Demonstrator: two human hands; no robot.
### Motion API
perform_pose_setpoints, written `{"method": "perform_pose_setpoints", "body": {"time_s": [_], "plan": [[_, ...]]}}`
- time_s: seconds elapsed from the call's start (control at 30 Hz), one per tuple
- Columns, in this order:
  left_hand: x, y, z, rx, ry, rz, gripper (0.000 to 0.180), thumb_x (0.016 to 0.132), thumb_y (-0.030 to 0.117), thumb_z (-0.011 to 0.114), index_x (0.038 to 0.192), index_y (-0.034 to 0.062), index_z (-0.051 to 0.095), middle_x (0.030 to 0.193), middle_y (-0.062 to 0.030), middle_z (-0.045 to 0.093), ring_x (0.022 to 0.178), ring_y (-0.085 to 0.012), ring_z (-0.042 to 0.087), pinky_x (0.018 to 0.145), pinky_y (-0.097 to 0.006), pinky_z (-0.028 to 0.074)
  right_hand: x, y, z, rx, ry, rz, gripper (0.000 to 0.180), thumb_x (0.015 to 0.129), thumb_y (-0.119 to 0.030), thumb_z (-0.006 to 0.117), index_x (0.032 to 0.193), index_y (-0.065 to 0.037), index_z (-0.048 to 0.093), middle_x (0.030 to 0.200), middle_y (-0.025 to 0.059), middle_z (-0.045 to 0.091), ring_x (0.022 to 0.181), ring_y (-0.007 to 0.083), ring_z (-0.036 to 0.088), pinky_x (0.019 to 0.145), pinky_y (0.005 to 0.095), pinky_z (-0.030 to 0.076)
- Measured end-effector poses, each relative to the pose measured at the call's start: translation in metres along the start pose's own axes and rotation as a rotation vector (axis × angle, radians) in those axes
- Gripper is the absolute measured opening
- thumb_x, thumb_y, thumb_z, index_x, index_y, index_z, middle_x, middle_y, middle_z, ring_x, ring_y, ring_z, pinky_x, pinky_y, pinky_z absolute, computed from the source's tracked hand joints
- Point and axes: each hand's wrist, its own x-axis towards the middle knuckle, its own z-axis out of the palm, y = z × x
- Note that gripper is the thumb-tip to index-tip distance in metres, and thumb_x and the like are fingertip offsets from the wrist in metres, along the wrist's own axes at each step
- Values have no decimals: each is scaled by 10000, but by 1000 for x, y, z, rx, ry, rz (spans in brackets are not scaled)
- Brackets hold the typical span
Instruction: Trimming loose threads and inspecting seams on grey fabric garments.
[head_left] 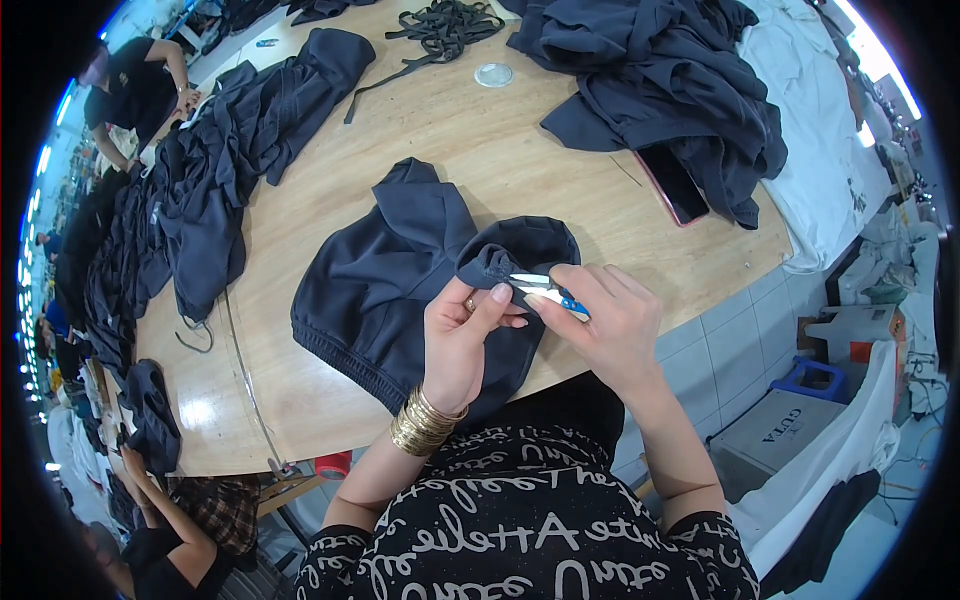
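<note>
A dark navy garment (375,270) with a gathered elastic edge lies on the wooden table in front of me. My left hand (465,325), gold bangles at its wrist, pinches a raised part of that garment between thumb and fingers. In my right hand (610,315) is a pair of small thread snips (535,289) with pale blades and a blue part. Its blades point left and meet the cloth beside my left fingertips. Whether a thread lies between them is too small to tell.
Dark garments are heaped at the far right (660,80) and along the left (210,190). A phone (672,185) lies by the right heap. Black straps (445,30) and a small round disc (493,75) sit farther back. Other people work on the left. Boxes (780,430) stand on the floor at right.
</note>
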Motion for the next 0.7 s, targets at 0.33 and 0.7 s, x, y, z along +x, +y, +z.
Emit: {"method": "perform_pose_setpoints", "body": {"time_s": [0.33,0.7], "plan": [[-2,3,1,-6,14,-27,205,908,103,508,1080,-2,544,942,-78,629,798,-121,613,683,-263,505,1,-1,0,7,1,4,227,686,-207,722,821,-63,610,674,46,587,570,201,554,493,299,416],[-1,2,2,-7,9,-13,196,902,97,517,1070,2,552,925,-68,633,784,-110,608,681,-266,511,1,-1,-1,50,-32,42,223,693,-208,721,805,-48,611,687,60,599,588,214,574,510,301,430]]}}
